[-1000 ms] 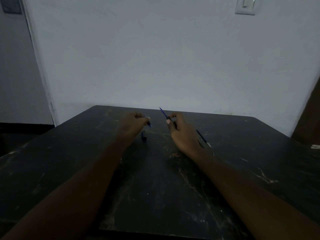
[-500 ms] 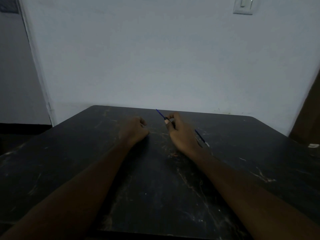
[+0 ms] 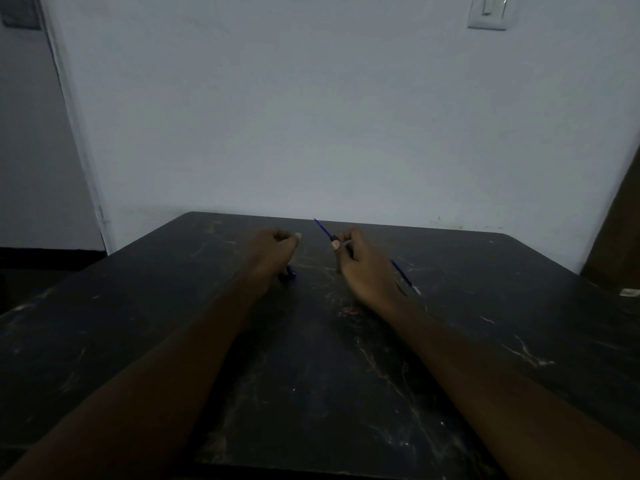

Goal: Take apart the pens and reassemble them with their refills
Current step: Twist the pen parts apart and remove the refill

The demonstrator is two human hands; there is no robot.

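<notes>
Refill (image 3: pixel 322 230), thin and blue, pinched by the right hand (image 3: pixel 363 265) above the table (image 3: pixel 485 341), a second pen (image 3: pixel 404 276) lying just beside that hand — left hand (image 3: pixel 273 251) curled, contents not discernible — where a slackened pinch could drop it to roll off the far edge.

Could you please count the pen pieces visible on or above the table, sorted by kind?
Thin blue refills: 2, the held refill pinched in the right hand and the loose refill lying on the table
Small blue pen piece by the left hand: 1
Total: 3
</notes>
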